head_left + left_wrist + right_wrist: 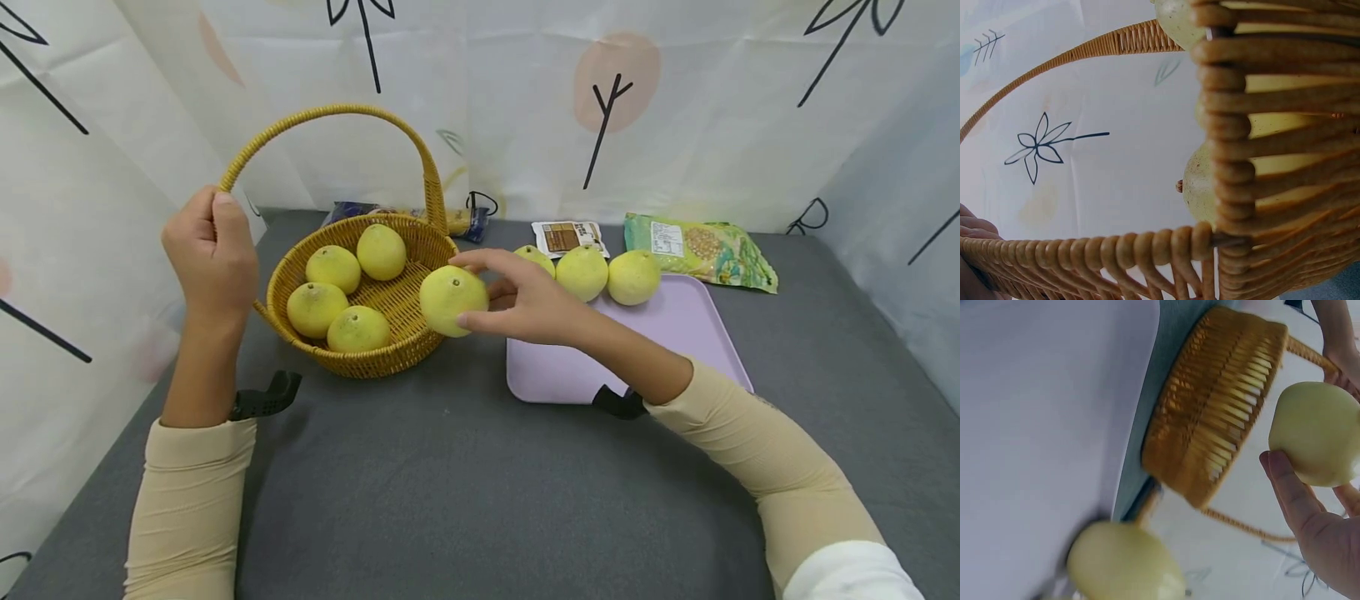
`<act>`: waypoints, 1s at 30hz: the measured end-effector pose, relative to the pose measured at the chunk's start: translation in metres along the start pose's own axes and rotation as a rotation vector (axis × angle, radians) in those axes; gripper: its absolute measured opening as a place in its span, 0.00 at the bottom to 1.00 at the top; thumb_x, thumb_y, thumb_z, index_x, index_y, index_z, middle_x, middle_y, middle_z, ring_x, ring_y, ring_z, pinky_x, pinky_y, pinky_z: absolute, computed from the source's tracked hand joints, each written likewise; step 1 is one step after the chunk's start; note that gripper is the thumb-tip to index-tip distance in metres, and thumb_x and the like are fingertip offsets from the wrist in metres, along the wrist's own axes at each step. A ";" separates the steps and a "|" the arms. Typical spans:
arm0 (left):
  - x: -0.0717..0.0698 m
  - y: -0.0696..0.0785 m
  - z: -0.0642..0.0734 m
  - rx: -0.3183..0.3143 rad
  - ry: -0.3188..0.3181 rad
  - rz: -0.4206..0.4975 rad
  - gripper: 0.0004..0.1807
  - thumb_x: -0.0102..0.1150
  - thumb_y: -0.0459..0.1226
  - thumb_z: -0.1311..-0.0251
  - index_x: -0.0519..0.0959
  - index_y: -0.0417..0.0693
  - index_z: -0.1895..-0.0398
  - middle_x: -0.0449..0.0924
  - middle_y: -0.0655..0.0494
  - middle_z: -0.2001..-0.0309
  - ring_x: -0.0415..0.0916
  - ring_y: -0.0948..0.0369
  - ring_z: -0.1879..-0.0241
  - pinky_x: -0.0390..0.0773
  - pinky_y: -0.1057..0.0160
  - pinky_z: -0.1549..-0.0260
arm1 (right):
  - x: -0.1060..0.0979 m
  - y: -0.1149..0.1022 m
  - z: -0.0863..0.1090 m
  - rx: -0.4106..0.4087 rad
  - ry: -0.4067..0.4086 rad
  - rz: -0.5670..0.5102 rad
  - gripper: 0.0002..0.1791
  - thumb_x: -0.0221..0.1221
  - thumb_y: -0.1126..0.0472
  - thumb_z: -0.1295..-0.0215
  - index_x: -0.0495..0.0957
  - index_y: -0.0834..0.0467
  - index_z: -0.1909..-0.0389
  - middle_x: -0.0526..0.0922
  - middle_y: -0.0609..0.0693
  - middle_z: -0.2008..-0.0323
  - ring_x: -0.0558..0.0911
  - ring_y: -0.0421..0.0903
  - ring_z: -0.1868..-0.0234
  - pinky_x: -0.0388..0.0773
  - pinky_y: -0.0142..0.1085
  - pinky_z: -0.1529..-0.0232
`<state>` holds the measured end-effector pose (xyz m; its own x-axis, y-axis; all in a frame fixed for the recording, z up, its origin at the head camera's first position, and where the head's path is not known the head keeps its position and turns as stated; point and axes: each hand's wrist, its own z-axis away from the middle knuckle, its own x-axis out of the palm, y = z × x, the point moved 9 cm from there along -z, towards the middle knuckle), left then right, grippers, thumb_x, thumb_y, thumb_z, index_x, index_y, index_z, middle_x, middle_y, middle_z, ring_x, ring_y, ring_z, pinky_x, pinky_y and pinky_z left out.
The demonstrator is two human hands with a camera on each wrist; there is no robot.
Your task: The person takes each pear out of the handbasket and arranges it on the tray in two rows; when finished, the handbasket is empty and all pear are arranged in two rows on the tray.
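My right hand [536, 300] holds a round yellow-green fruit [453, 301] between thumb and fingers, raised beside the right rim of a wicker basket [401, 358]. In the right wrist view, that fruit [1316, 433] shows smooth skin, with fingertips [1280, 464] against its side. My left hand [212, 250] is wrapped around the left side of the basket's tall handle [322, 112]. Several similar fruits [359, 329] lie inside the basket. The left wrist view looks past the woven rim [1229, 156] at some of them; the hand shows only at that view's edge.
A lilac tray [551, 375] stands right of the basket, with 3 more fruits [633, 277] at its far left side. Behind are a small brown-and-white packet [562, 237], a green bag [708, 250] and a dark blue-and-yellow packet [472, 223]. Patterned white cloth [517, 125] hangs behind the table.
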<state>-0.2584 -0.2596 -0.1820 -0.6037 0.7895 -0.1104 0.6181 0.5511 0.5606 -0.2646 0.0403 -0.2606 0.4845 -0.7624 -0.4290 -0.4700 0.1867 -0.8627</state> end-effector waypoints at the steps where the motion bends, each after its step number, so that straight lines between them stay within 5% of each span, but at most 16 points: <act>1: 0.000 0.000 0.000 0.000 -0.001 0.001 0.22 0.42 0.35 0.34 0.56 0.32 0.86 0.50 0.61 0.88 0.42 0.68 0.87 0.42 0.69 0.85 | -0.006 0.001 0.003 0.009 0.016 -0.008 0.34 0.69 0.67 0.40 0.70 0.59 0.33 0.72 0.55 0.42 0.86 0.49 0.55 0.81 0.42 0.52; 15: 0.000 0.000 0.000 0.003 0.001 -0.006 0.22 0.42 0.35 0.34 0.56 0.33 0.86 0.50 0.61 0.88 0.42 0.69 0.87 0.42 0.69 0.85 | -0.108 0.002 0.054 0.084 0.346 0.028 0.32 0.66 0.68 0.38 0.71 0.55 0.32 0.71 0.59 0.40 0.84 0.50 0.54 0.81 0.33 0.56; 30: -0.001 0.000 -0.001 -0.003 0.007 -0.009 0.22 0.42 0.35 0.34 0.56 0.33 0.86 0.50 0.61 0.88 0.42 0.68 0.87 0.42 0.69 0.85 | -0.202 0.026 0.123 0.257 0.559 0.067 0.30 0.65 0.66 0.36 0.72 0.52 0.32 0.73 0.52 0.45 0.84 0.42 0.57 0.80 0.26 0.61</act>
<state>-0.2583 -0.2601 -0.1814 -0.6127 0.7826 -0.1103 0.6108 0.5575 0.5622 -0.2838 0.2757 -0.2288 -0.0321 -0.9402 -0.3390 -0.2595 0.3354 -0.9056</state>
